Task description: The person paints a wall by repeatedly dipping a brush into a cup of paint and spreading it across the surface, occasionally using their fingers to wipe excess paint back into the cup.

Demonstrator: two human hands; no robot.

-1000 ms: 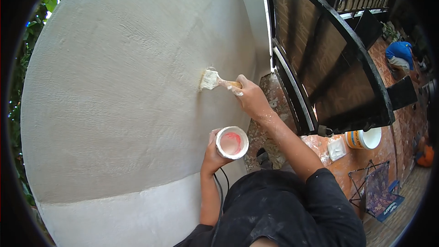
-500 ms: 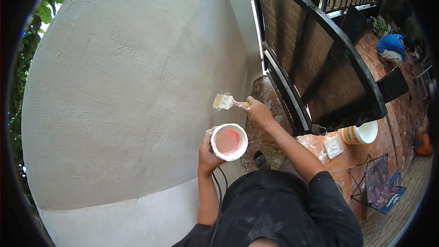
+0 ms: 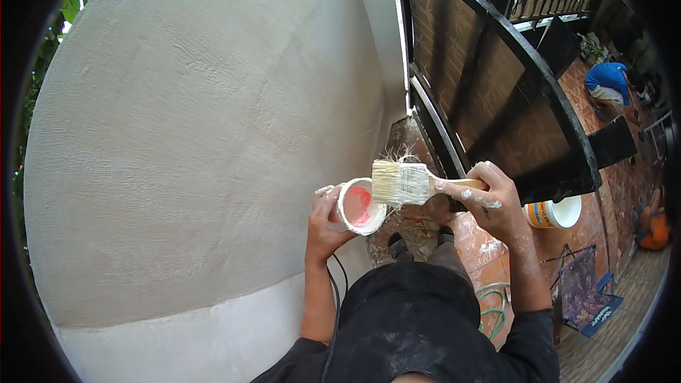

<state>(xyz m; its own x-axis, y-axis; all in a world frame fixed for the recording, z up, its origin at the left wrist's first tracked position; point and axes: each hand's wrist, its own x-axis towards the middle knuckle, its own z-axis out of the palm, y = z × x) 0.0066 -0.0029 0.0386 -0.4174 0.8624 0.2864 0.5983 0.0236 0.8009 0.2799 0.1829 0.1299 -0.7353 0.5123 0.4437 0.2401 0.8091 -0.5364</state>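
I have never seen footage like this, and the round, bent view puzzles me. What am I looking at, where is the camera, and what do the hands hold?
No machine here: a person wears one camera on the head, looking forward and down, and its wide lens bends the view. Both bare hands are that person's own. The left hand grips a small white cup, pinkish inside. The right hand holds a brush by its wooden handle, bristles at the cup's rim. Ahead stands a rough grey wall, paler along the bottom; to the right is a dark gate. On the ground below are a white bucket and a green hose. Another person in blue crouches farther off.
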